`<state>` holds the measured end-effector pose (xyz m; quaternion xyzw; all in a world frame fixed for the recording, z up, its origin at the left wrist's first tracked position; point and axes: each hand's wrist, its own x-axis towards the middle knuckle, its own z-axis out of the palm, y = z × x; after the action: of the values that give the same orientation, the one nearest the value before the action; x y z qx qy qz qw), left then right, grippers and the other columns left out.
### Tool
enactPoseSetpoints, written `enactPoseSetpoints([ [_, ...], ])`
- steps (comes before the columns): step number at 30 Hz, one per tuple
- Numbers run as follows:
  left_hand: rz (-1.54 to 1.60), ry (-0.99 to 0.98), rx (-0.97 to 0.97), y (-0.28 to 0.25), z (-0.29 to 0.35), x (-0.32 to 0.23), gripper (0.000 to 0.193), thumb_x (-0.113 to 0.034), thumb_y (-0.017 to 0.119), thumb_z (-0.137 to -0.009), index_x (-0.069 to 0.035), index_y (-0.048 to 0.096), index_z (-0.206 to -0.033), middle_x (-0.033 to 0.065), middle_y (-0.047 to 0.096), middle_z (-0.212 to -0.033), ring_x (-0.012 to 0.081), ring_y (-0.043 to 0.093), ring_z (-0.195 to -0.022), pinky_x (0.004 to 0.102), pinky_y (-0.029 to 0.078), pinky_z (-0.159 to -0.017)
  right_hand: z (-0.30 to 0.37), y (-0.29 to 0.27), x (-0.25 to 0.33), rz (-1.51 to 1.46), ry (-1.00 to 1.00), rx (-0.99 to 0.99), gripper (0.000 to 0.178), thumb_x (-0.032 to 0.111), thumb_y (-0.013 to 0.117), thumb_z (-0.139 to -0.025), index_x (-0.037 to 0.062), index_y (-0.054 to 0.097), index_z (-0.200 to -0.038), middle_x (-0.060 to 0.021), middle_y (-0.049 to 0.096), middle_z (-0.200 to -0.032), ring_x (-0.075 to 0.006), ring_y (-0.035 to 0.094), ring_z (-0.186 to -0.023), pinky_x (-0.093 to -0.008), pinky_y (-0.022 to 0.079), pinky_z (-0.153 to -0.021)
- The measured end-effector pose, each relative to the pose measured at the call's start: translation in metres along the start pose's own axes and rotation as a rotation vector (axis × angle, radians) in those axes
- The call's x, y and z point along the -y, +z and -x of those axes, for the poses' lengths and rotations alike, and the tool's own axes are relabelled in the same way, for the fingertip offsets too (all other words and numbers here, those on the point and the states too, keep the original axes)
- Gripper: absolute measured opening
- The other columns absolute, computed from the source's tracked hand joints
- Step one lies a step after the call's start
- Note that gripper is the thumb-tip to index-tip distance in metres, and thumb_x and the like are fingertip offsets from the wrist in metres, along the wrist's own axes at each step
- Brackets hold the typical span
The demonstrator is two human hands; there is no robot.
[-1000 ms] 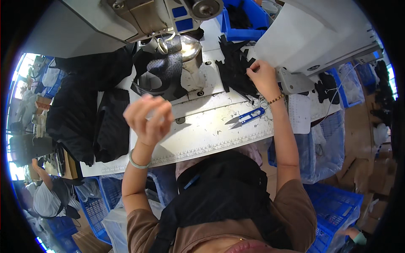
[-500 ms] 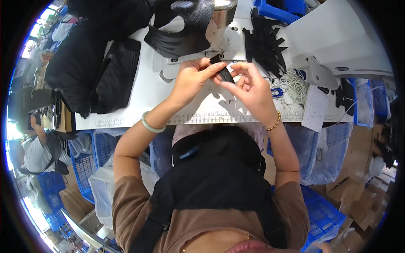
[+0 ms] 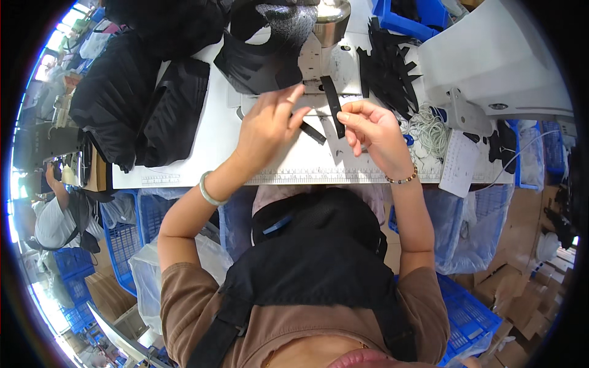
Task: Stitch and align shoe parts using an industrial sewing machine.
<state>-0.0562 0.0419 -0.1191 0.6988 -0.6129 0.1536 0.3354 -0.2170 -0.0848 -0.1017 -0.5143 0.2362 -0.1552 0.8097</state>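
My right hand (image 3: pixel 375 132) pinches a narrow black strip (image 3: pixel 332 101) between thumb and fingers, its long end pointing away from me over the white table. My left hand (image 3: pixel 267 129) is stretched forward, slightly blurred, thumb apart from the fingers. Its fingertips reach the lower edge of a black fabric piece (image 3: pixel 257 64) with a round cutout; whether they touch it I cannot tell. A second short black strip (image 3: pixel 314 134) shows beside the left thumb, apparently on the table and partly hidden by the hand.
The sewing machine's metal part (image 3: pixel 332 24) rises behind the strips. Black strips lie piled (image 3: pixel 389 70) at the back right, near a tangle of pale cord (image 3: pixel 426 135) and the white machine body (image 3: pixel 491 55). Black fabric stacks (image 3: pixel 175 110) stand left. A ruler (image 3: pixel 343 176) runs along the near edge.
My hands, together on a black strip before, have moved apart. The right holds a strip lengthwise; the left has shifted left to the black fabric piece. A second strip now shows between them.
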Motion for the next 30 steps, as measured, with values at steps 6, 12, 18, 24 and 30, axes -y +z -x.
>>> enactPoseSetpoints([
  [6, 0.327, 0.255, -0.098, -0.016, -0.016, -0.019, 0.038, 0.003, 0.064, -0.075, -0.004, 0.059, -0.112, 0.0098, 0.059, -0.102, 0.0183, 0.060, -0.080, 0.0266, 0.050, -0.066, 0.021, 0.021, 0.018, 0.067, -0.109, 0.082, 0.008, 0.006, 0.058, -0.086, 0.0003, 0.057, -0.092, -0.0008, 0.053, -0.064, -0.0045, 0.047, -0.047, -0.0175, 0.037, -0.037],
  [12, 1.027, -0.390, 0.098, -0.035, -0.023, -0.048, 0.022, 0.005, 0.060, -0.079, 0.000, 0.064, -0.101, 0.0081, 0.061, -0.092, 0.0094, 0.059, -0.076, 0.0217, 0.050, -0.064, 0.025, 0.030, 0.011, 0.102, -0.389, -0.004, 0.010, 0.004, 0.060, -0.086, -0.0002, 0.056, -0.094, -0.0028, 0.058, -0.070, -0.0042, 0.053, -0.054, -0.0165, 0.040, -0.041],
  [18, 0.829, -0.322, -0.007, -0.027, -0.023, -0.046, 0.019, 0.004, 0.062, -0.077, 0.000, 0.065, -0.096, 0.0062, 0.061, -0.082, 0.0092, 0.061, -0.072, 0.0214, 0.051, -0.062, 0.018, 0.034, 0.005, 0.077, -0.452, -0.016, 0.011, 0.003, 0.059, -0.086, 0.0001, 0.052, -0.094, -0.0042, 0.059, -0.075, -0.0047, 0.055, -0.056, -0.0168, 0.044, -0.043],
  [24, 0.849, -0.363, -0.020, -0.024, -0.022, -0.043, 0.017, 0.005, 0.063, -0.077, 0.001, 0.065, -0.094, 0.0063, 0.061, -0.082, 0.0092, 0.062, -0.070, 0.0208, 0.051, -0.062, 0.015, 0.037, 0.010, 0.105, -0.436, -0.026, 0.010, 0.003, 0.058, -0.087, -0.0003, 0.051, -0.093, -0.0058, 0.060, -0.075, -0.0053, 0.057, -0.057, -0.0179, 0.047, -0.045],
  [30, 0.883, -0.364, -0.059, -0.020, -0.022, -0.039, 0.015, 0.005, 0.062, -0.077, 0.002, 0.065, -0.092, 0.0068, 0.061, -0.081, 0.0098, 0.062, -0.068, 0.0199, 0.052, -0.060, 0.011, 0.042, 0.010, 0.136, -0.417, -0.091, 0.009, 0.004, 0.059, -0.086, 0.0006, 0.051, -0.091, -0.0033, 0.059, -0.072, -0.0036, 0.055, -0.057, -0.0159, 0.043, -0.045],
])
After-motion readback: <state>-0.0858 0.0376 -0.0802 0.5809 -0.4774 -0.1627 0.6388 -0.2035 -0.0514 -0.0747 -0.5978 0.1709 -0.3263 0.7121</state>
